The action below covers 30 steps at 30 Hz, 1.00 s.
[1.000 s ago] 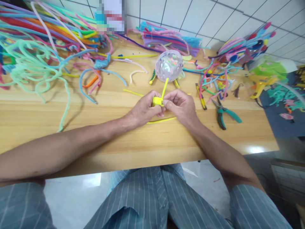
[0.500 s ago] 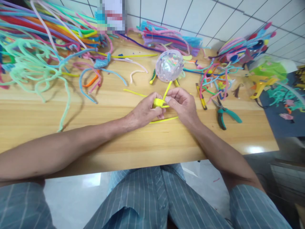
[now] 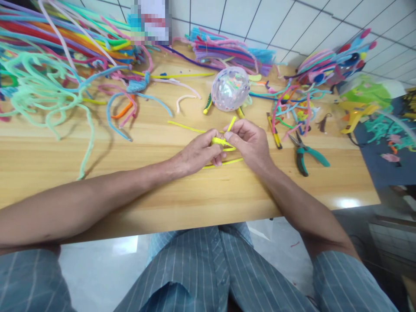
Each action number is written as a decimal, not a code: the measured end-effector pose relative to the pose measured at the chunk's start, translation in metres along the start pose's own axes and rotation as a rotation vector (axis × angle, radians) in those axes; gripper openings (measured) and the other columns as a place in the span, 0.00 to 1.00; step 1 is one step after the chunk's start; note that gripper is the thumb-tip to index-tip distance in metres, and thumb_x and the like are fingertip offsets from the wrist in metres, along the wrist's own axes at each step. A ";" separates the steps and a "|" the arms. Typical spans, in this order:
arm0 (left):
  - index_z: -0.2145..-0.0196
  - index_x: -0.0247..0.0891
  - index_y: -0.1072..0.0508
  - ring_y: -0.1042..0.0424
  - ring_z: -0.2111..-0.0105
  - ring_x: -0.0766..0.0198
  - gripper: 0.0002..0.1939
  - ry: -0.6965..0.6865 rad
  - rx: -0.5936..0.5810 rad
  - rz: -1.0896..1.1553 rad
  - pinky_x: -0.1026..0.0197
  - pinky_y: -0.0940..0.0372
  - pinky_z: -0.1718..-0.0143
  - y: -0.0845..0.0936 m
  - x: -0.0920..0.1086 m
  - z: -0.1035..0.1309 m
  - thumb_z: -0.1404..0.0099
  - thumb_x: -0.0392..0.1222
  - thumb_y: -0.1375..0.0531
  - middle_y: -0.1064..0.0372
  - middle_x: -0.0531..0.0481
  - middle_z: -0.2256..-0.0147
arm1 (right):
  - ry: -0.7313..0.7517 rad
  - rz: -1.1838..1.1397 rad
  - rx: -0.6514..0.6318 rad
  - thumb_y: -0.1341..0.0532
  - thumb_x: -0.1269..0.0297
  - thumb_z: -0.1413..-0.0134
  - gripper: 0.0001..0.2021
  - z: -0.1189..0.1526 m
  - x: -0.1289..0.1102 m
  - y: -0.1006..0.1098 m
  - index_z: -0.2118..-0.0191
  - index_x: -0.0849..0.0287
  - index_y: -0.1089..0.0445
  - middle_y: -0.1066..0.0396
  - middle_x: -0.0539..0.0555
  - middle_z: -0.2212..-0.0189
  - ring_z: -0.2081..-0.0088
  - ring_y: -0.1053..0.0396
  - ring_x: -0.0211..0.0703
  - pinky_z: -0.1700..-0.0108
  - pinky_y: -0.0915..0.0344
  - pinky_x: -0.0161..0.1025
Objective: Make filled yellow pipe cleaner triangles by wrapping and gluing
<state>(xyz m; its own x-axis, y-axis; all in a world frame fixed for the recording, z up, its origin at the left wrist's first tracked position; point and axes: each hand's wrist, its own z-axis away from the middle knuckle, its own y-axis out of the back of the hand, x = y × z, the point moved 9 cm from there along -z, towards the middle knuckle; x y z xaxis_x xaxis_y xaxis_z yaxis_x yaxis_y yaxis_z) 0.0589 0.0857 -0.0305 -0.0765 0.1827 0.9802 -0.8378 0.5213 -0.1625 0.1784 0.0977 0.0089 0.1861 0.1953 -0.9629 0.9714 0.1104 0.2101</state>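
Note:
Near the middle of the wooden table, my left hand (image 3: 203,151) pinches a coiled yellow pipe cleaner (image 3: 218,141). My right hand (image 3: 248,141) is closed on the same yellow piece just to the right, and one end sticks up between its thumb and forefinger. A loop of it shows between the two hands. Another yellow length (image 3: 183,126) lies behind my left hand, and one more (image 3: 229,164) lies in front of the hands. Fingers hide part of the coil.
Behind the hands is a clear bowl (image 3: 230,89) with small bits. Pliers (image 3: 302,156), a yellow cutter (image 3: 274,132) and a yellow glue gun (image 3: 354,115) lie right. Pale green stems (image 3: 48,95) tangle at left; the table's front edge (image 3: 169,232) is near my body.
The upright yellow end has tilted right and shows shorter above my right fingers. The yellow loop between the hands has changed shape; both hands have barely moved.

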 end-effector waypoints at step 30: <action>0.69 0.38 0.32 0.27 0.77 0.69 0.09 -0.061 0.175 0.041 0.67 0.33 0.70 0.016 0.005 0.002 0.31 0.37 0.36 0.28 0.56 0.78 | 0.306 0.415 0.105 0.33 0.61 0.38 0.03 0.015 -0.036 0.003 0.63 0.51 0.22 0.20 0.49 0.68 0.68 0.27 0.41 0.61 0.30 0.41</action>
<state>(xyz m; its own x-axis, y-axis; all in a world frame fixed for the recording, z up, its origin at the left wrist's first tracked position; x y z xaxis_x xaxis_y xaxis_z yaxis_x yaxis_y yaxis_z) 0.0438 0.0937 -0.0277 -0.1410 0.1474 0.9790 -0.9140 0.3605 -0.1859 0.1772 0.0762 0.0417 0.5219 0.4794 -0.7056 0.8377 -0.1320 0.5299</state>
